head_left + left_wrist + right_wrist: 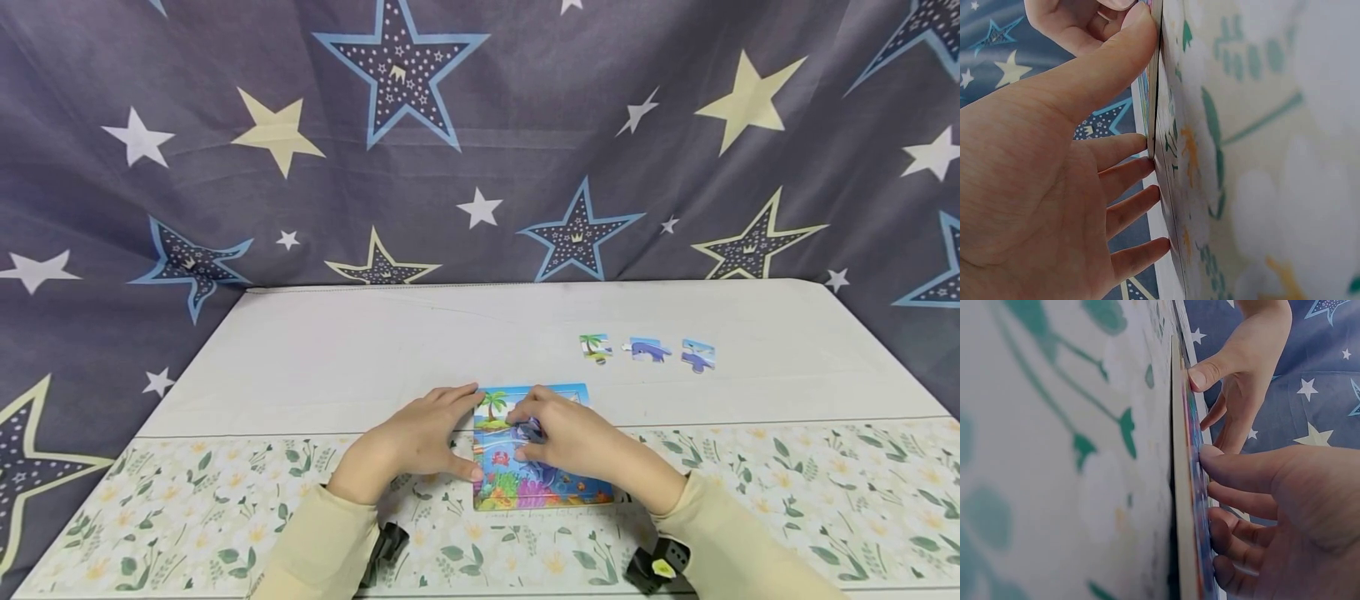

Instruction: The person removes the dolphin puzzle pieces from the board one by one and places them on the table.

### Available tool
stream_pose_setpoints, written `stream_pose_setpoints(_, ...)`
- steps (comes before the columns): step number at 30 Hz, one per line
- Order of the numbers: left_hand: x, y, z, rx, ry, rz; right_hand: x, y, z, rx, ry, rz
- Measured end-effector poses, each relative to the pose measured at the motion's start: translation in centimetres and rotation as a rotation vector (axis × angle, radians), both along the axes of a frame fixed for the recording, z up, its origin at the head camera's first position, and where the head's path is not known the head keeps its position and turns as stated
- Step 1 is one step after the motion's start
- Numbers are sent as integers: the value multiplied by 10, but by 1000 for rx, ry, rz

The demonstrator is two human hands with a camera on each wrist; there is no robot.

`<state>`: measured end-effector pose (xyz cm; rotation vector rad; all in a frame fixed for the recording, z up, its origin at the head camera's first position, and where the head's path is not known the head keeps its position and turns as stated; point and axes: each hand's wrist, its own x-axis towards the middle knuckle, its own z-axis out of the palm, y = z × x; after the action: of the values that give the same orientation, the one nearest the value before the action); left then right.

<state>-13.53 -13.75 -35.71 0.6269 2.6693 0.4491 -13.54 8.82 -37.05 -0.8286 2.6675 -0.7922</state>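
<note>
A jigsaw puzzle [501, 492] in a flat board, with a printed palm tree, crab and bright sea plants, lies in front of me. My left hand [423, 433] is at its left side, thumb on the lower left edge and fingers stretched toward the upper left corner. My right hand [570, 429] is over the puzzle's middle. Its thumb and bent fingers hold a dark bluish puzzle piece [531, 429] down at the board, mostly covered by the hand. In the right wrist view the right fingertips [1211, 455] meet the printed face.
Three loose puzzle pieces lie in a row on the white surface behind: a palm tree piece [595, 347], a blue piece [648, 349] and another blue piece [698, 355]. A flower-patterned cloth [795, 500] covers the near table. A star-printed curtain [480, 125] hangs behind.
</note>
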Motion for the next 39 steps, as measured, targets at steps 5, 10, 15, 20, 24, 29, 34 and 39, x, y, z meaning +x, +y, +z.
stream_pose_setpoints(5, 0, -1, -1, 2, 2, -2, 0, -1, 0, -2, 1, 1)
stream_pose_setpoints(10, 0, -1, 0, 11, 6, 1, 0, -2, 0, -2, 20, -5)
stream_pose_setpoints(15, 0, -1, 0, 20, 4, 1, 1, -2, 0, -8, 30, -19)
stream_pose_setpoints(20, -1, 0, 1, 14, -1, 1, 2, -2, 0, -27, 31, -26)
stream_pose_setpoints(24, -1, -1, 0, 7, -3, -6, 1, -2, 0, -49, 25, -23)
stream_pose_setpoints(29, -1, -1, 0, 4, -2, -13, 0, 1, 0, -103, 26, 0)
stream_pose_setpoints(34, -1, -1, 0, 10, 0, -16, -2, 3, -1, -153, 15, 28)
stream_pose_setpoints(39, -1, 0, 0, 9, -1, -13, -3, 4, 0, -158, 17, 36)
